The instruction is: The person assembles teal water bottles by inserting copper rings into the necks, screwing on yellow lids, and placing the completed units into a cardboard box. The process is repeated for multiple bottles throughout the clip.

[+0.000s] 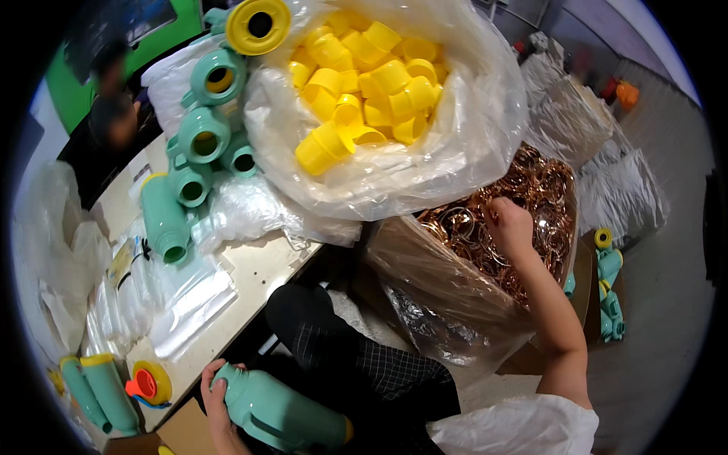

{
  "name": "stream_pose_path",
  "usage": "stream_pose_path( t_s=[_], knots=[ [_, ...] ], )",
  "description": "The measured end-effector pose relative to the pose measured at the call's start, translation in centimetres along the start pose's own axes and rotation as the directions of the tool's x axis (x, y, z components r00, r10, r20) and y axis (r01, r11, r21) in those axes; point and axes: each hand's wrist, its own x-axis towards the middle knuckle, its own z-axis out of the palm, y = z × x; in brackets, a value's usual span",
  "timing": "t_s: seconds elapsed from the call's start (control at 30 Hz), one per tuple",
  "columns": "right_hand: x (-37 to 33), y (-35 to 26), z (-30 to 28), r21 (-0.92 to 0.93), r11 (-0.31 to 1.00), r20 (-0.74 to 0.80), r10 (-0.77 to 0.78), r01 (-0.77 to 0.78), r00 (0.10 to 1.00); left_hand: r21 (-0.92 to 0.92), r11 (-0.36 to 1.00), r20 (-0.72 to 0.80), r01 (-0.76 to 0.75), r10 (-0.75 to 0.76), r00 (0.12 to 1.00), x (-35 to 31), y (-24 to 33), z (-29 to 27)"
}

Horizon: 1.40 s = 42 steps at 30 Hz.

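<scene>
My left hand (218,396) grips the neck end of a teal plastic thermos jug casing (284,409), which lies tilted across my lap. A moulded handle runs along its side, and a yellow rim shows at its far end. My right hand (509,226) is down among shiny copper-coloured rings (542,193) in a plastic-lined box (447,303). Its fingers are curled together at the rings; what is between them, if anything, is too small to make out.
A big clear bag (493,98) of yellow plastic cups stands ahead. Several teal casings (165,220) and clear plastic bags (193,303) lie on the table (265,265) at left. Wrapped silver bundles (622,182) sit at right. Another person (114,121) is at far left.
</scene>
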Motion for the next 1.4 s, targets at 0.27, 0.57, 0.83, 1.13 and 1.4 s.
stream_pose_path(
  t_s=[0.27,0.57,0.83,1.13,1.4],
  knots=[
    [0.2,-22.5,2.7,0.935,-0.167,0.325,0.048,-0.313,0.944,0.06,0.998,0.048,0.014,-0.017,0.999,-0.3,0.1,0.2],
    [-8.1,-41.0,6.1,0.698,-0.126,0.546,-0.544,-0.705,0.638,0.147,0.953,0.027,-0.265,0.264,0.964,-3.1,1.3,1.2],
    [-12.4,-40.5,5.4,0.688,-0.179,0.515,-0.562,-0.703,0.647,0.195,0.972,-0.289,-0.127,0.181,0.94,-5.8,-0.1,2.9],
    [-10.5,-41.2,5.7,0.216,-0.18,0.712,-0.643,-0.96,0.281,-0.221,0.974,-0.427,-0.041,-0.058,0.902,-5.8,0.7,3.8],
    [-9.7,-41.2,6.4,0.089,-0.055,0.586,-0.804,-0.995,0.097,-0.377,0.918,-0.144,0.119,-0.185,0.972,-5.5,0.8,1.0]
  ],
)
